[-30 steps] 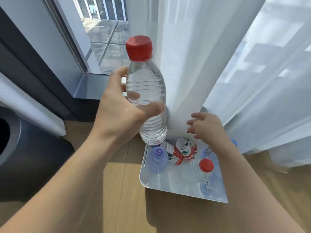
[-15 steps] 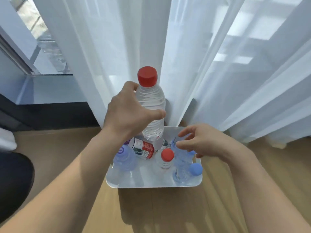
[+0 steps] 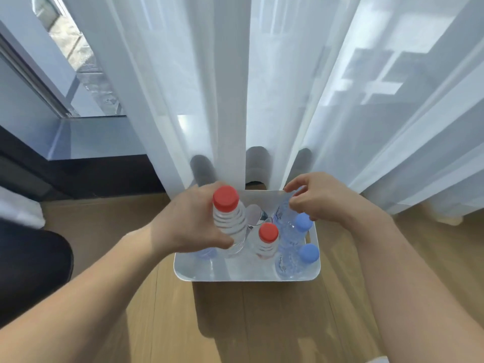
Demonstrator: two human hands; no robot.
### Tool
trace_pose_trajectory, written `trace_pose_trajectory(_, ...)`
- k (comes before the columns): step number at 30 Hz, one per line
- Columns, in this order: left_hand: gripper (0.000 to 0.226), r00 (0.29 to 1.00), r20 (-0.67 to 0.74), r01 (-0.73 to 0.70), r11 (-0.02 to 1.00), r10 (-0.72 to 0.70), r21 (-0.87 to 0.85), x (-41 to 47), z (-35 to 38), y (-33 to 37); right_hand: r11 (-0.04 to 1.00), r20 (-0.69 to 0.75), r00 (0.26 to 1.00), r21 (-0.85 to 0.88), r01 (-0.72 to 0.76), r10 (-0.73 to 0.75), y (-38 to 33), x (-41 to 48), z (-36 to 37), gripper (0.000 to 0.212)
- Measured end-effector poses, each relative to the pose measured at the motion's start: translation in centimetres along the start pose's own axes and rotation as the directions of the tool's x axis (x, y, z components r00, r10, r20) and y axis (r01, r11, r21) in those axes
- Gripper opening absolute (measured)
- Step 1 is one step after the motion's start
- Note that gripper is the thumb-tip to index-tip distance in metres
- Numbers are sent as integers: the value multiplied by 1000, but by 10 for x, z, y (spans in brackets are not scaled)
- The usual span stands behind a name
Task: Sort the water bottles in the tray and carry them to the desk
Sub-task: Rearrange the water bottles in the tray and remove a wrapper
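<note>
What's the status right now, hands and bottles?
Left hand gripping red-capped bottle, upright over tray. Right hand over blue-capped bottles, grip unclear. Curtain hangs at tray's far edge.

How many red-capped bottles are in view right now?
2: one red-capped bottle gripped upright by the left hand over the tray; a shorter one standing mid-tray. Others may be hidden.

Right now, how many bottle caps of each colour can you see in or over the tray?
Red caps: 2, one on the bottle in the left hand, one standing in the tray.
Blue caps: 2.
Total: 4.
</note>
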State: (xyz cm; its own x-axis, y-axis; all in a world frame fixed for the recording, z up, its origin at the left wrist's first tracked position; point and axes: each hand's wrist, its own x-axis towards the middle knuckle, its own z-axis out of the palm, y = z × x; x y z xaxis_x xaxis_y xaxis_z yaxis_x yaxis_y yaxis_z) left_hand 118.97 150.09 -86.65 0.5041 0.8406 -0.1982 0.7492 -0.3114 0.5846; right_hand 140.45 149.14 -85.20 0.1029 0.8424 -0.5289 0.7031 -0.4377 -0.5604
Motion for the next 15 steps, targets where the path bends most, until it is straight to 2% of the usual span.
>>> trace_pose_trajectory(3,56,995,96,-46,989,33,138,3,13,-3,999,-71,996,14,-46,47,9,2,1,28)
trace_pose_trajectory(5,57,981,190,-90,968,45,233,3,23,-4,986,-50,988,-76,-151,147,20,1,2,23)
trace_pose_trajectory(7,58,968,244,-126,943,49,308,3,31,-8,946,56,963,-211,-248,265,31,-4,9,28)
trace_pose_trajectory(10,60,958,285,-113,920,1,376,4,36,-14,886,176,916,-371,-278,361,47,-7,32,51)
trace_pose_trajectory(12,61,946,320,-96,894,-55,438,5,37,-14,871,161,915,-402,-283,371,59,-6,48,60)
trace_pose_trajectory(15,65,910,389,-77,864,-143,497,8,35,-10,881,74,954,-409,-236,290,75,-5,63,52)
